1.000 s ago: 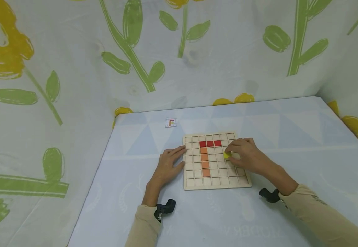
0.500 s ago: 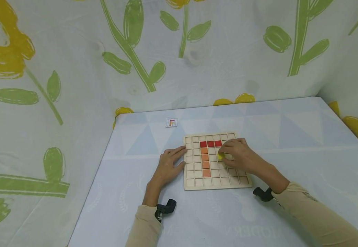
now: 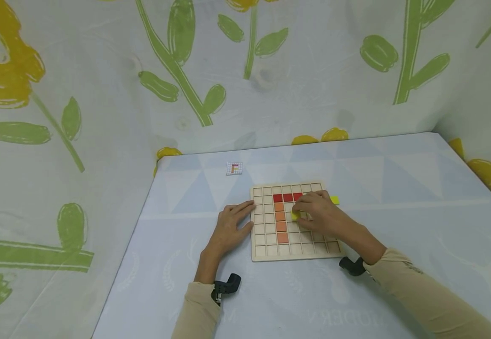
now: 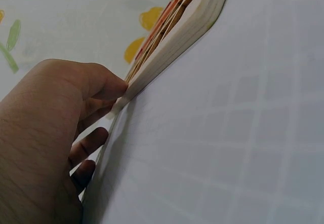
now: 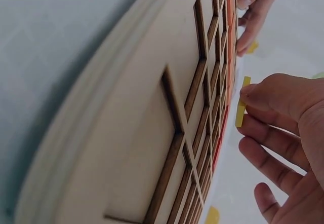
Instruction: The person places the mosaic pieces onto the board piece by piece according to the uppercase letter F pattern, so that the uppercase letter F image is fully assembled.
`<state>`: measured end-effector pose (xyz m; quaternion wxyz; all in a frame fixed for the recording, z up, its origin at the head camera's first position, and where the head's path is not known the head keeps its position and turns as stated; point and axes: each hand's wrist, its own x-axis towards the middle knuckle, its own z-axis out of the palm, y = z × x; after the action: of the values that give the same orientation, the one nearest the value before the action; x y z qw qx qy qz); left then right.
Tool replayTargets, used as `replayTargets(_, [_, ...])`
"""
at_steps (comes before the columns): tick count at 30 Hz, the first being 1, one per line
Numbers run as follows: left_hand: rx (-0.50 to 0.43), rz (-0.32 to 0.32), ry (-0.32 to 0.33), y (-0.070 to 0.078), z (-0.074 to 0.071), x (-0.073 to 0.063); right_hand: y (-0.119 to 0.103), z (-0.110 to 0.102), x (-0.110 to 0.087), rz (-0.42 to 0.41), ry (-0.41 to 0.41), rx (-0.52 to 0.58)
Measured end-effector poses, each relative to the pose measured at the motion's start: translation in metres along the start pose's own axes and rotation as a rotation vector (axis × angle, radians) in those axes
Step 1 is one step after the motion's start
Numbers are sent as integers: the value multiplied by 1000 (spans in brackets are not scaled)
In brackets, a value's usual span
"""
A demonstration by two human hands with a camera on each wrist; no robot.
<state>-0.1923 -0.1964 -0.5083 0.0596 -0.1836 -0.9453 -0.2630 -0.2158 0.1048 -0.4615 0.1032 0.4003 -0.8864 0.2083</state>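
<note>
My right hand [image 3: 325, 214] pinches a thin yellow square tile [image 3: 294, 216] between thumb and fingers, above the wooden grid board [image 3: 294, 249]. The right wrist view shows that tile [image 5: 242, 102] tilted on edge, apart from the grid. Red tiles [image 3: 287, 197] form a row near the board's top, and an orange column [image 3: 281, 216] runs down from its left end. At the board's left edge, my left hand [image 3: 229, 228] rests with relaxed fingers. In the left wrist view its thumb [image 4: 109, 82] touches the board's side.
Another yellow tile [image 3: 334, 200] lies on the table, partly behind my right hand. A small printed card [image 3: 234, 168] with a coloured grid pattern lies beyond the board's upper left. Floral cloth [image 3: 304, 84] hangs behind the pale blue patterned table [image 3: 393, 183].
My right hand has carried the yellow tile leftward over the grid, toward the orange column. The other yellow tile at right has come into sight. My left hand stays put.
</note>
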Motion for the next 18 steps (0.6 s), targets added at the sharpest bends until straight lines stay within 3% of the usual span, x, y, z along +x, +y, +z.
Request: replayTargets(18, [-16,3,-7,1,-1,0,-1,10,7,-9,-28,-34])
